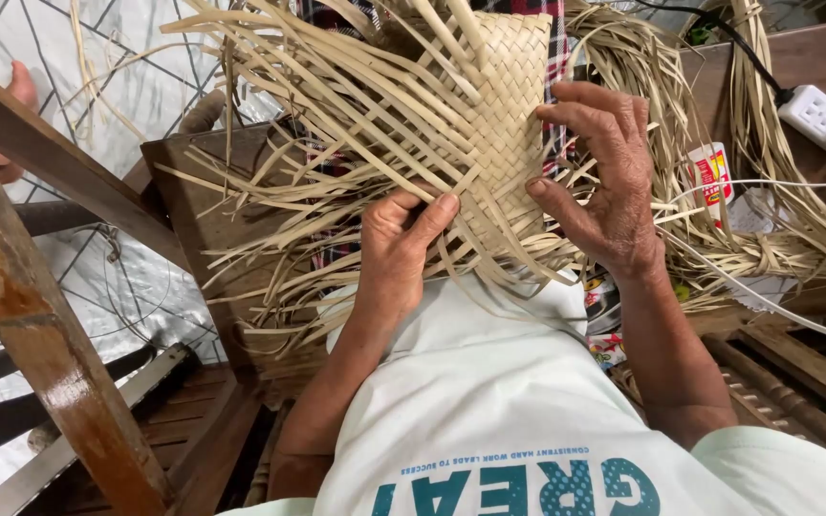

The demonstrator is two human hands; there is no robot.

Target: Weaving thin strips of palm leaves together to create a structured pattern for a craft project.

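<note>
A half-woven mat of pale flat straw strips sits in the upper centre of the frame, held over the person's lap. Its finished checker weave forms a panel at centre right; loose strips fan out from it toward the left and lower edges.

The left hand, just below centre, pinches one or more strips at the lower edge of the weave, thumb and fingers closed on them. The right hand, at centre right, rests on the panel's right edge, fingers spread and curled against the weave, not closed around it.

A bundle of raw straw lies at right. A white power strip sits at upper right, its cable running across the straw. A wooden chair frame crosses the left side.
</note>
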